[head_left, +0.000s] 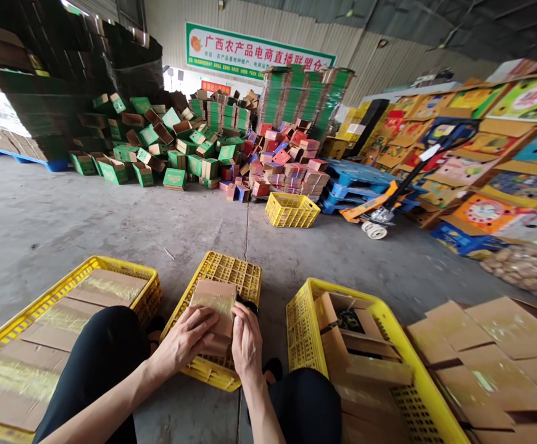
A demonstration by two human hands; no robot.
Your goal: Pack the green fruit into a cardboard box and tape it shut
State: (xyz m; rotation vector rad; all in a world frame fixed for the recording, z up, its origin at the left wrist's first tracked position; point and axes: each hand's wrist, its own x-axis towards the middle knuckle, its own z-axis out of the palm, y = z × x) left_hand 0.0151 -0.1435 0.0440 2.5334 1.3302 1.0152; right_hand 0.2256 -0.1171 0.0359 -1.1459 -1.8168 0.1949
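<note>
Soft, even daylight fills the scene, shadows faint, with wide-angle bending and slight blur toward the edges.

Both hands forward, low between the knees

Left hand (189,341) lies palm-down with fingers spread and curled; right hand (246,343) stands beside it, fingers bent downward, forearms bare and converging.

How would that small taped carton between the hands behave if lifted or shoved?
The small cardboard carton looks stiff: flat faces, square edges. Probably light for its size, since the left hand and right hand hold it loosely. The glossy tape may be a bit slick. It would likely slide, not roll, on the upturned yellow crate.
</note>
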